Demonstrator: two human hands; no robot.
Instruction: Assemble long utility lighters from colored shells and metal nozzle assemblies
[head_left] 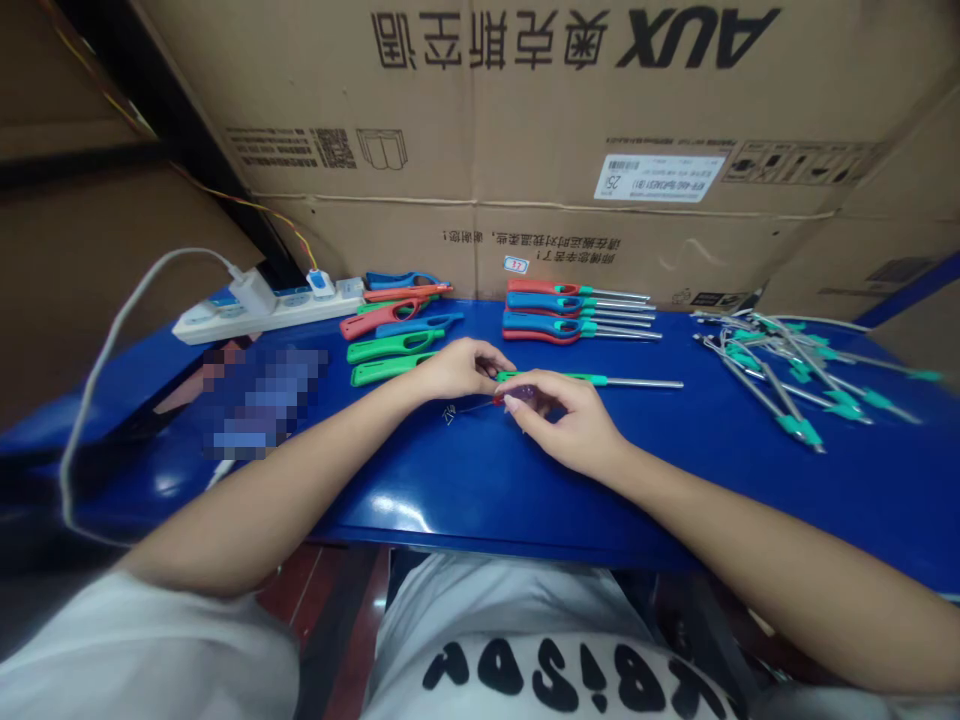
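My right hand point(574, 415) is closed round a small tool with a dark purple handle point(523, 392) and a red part. It looks like a screwdriver, with a thin shaft pointing left. My left hand point(466, 368) has its fingers curled at the left end of a green long-nosed lighter point(596, 379), whose metal tube point(645, 384) points right. My right hand hides part of this lighter's body. Just left of my left hand lie green handle shells point(390, 347). Red and blue lighters with metal tubes point(544, 325) lie stacked behind my hands.
Tangled metal tubes with green ends and wires point(787, 370) lie at right on the blue table point(450, 490). A white power strip point(274, 308) with a cable and a blurred dark device point(262, 400) are at left. A cardboard wall point(420, 110) stands behind.
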